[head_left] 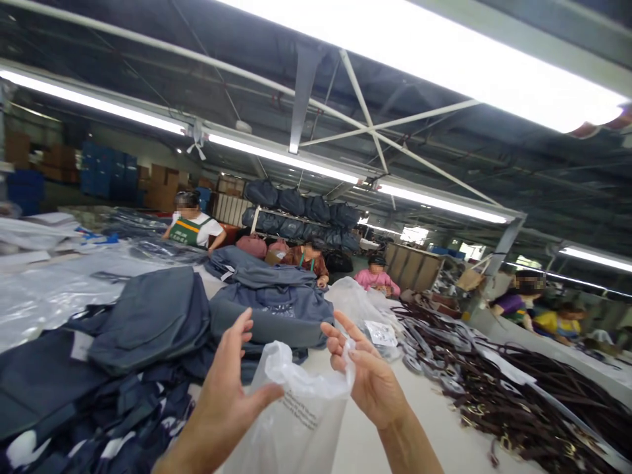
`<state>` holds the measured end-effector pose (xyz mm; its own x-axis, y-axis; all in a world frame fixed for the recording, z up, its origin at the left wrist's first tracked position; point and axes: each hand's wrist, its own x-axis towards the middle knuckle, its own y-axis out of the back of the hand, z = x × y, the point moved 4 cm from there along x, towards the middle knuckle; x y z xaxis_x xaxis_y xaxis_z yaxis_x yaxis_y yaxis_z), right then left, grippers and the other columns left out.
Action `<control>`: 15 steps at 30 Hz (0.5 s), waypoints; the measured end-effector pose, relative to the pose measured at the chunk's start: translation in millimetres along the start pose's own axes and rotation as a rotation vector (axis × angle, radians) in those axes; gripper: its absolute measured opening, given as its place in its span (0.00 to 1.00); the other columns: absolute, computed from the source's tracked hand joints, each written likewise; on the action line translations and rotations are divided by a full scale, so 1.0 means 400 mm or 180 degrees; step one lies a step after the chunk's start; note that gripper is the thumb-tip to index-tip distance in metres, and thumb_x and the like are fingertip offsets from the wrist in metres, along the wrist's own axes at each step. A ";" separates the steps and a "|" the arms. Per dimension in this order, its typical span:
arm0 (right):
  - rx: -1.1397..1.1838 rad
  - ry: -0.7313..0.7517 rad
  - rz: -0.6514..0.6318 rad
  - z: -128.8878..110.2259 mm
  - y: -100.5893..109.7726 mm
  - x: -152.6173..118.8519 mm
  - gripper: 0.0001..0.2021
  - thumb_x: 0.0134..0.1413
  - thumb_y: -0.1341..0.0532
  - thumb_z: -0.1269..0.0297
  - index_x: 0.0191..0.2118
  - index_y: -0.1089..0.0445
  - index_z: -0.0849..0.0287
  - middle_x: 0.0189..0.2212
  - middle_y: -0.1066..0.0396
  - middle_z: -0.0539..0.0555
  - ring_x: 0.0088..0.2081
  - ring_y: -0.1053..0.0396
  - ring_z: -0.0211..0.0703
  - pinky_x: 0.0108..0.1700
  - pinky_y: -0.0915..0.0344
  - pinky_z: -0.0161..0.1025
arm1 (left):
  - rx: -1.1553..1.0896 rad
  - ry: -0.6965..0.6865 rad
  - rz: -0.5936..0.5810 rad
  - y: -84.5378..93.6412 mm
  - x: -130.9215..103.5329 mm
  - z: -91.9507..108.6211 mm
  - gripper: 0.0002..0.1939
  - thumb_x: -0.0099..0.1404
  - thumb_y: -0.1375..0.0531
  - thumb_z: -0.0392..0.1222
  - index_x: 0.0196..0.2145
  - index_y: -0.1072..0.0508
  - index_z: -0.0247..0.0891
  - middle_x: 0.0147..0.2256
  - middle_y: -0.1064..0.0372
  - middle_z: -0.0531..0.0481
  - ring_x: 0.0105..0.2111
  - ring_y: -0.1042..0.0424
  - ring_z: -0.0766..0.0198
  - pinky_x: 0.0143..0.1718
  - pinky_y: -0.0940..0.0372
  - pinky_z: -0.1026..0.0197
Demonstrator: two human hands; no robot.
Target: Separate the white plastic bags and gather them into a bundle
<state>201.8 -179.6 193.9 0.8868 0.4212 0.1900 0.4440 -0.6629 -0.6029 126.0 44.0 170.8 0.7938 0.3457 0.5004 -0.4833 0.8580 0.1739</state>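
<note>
Over the pale desk (pixel 360 438), between dark grey bags (pixel 153 319) and a heap of brown straps (pixel 528 388), a translucent plastic bag (pixel 296 428) is held mouth up. The right grip (pixel 368 375) pinches its rim; the left grip (pixel 224 388) is spread wide, thumb overlapping the front, whether touching I can't tell. Opening the mouth seems the step in hand; widening it calls for the left to catch the rim's free side.
</note>
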 end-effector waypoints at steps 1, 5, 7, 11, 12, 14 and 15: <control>0.0001 -0.0010 -0.0022 -0.002 -0.003 0.002 0.33 0.35 0.25 0.73 0.53 0.27 0.55 0.48 0.23 0.61 0.38 0.27 0.36 0.34 0.31 0.27 | -0.0251 -0.0017 -0.0187 -0.013 0.022 0.013 0.34 0.50 0.34 0.43 0.56 0.33 0.42 0.51 0.30 0.44 0.48 0.31 0.53 0.48 0.37 0.57; -0.0176 0.0116 0.0214 -0.016 0.020 0.017 0.37 0.34 0.25 0.76 0.55 0.30 0.52 0.49 0.23 0.57 0.39 0.26 0.35 0.38 0.28 0.28 | -0.1278 0.0433 -0.0979 -0.034 0.071 0.028 0.15 0.59 0.39 0.50 0.23 0.29 0.37 0.22 0.35 0.54 0.24 0.36 0.66 0.27 0.42 0.66; -0.0307 0.0231 0.0477 -0.021 0.047 0.030 0.35 0.36 0.24 0.75 0.54 0.29 0.51 0.44 0.21 0.53 0.36 0.25 0.33 0.39 0.27 0.28 | -0.1840 0.0915 -0.0972 -0.017 0.079 0.016 0.19 0.56 0.36 0.55 0.21 0.31 0.37 0.19 0.38 0.56 0.21 0.39 0.68 0.24 0.44 0.67; -0.0479 0.0373 0.0845 -0.018 0.077 0.054 0.36 0.34 0.22 0.71 0.54 0.30 0.51 0.44 0.21 0.51 0.36 0.24 0.33 0.39 0.27 0.29 | -0.2591 0.1675 -0.0539 0.026 0.076 -0.018 0.22 0.44 0.27 0.56 0.26 0.24 0.36 0.21 0.32 0.55 0.21 0.35 0.68 0.25 0.40 0.67; -0.0468 0.0421 0.0897 -0.017 0.075 0.054 0.36 0.35 0.22 0.67 0.54 0.31 0.51 0.46 0.21 0.52 0.39 0.24 0.35 0.41 0.27 0.30 | -0.2669 0.1743 -0.0415 0.034 0.073 -0.024 0.22 0.42 0.26 0.55 0.28 0.23 0.36 0.20 0.31 0.55 0.21 0.35 0.68 0.24 0.39 0.67; -0.0317 0.0415 0.0857 -0.010 0.061 0.045 0.35 0.39 0.25 0.52 0.56 0.33 0.52 0.50 0.24 0.56 0.48 0.25 0.42 0.48 0.28 0.36 | -0.2769 0.1767 -0.0286 0.044 0.067 -0.031 0.22 0.40 0.25 0.53 0.29 0.22 0.37 0.21 0.30 0.55 0.21 0.35 0.68 0.25 0.38 0.67; -0.0209 0.0329 0.0735 -0.001 0.050 0.036 0.38 0.41 0.29 0.42 0.57 0.34 0.52 0.53 0.26 0.59 0.53 0.27 0.47 0.52 0.29 0.42 | -0.2792 0.1741 -0.0267 0.047 0.065 -0.032 0.22 0.40 0.25 0.53 0.30 0.21 0.37 0.21 0.30 0.55 0.22 0.34 0.68 0.26 0.38 0.67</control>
<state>223.6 -187.0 185.0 0.9725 0.1908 0.1333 0.2326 -0.7743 -0.5886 142.2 74.0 176.1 0.9776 0.2091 0.0236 -0.1538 0.7866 -0.5980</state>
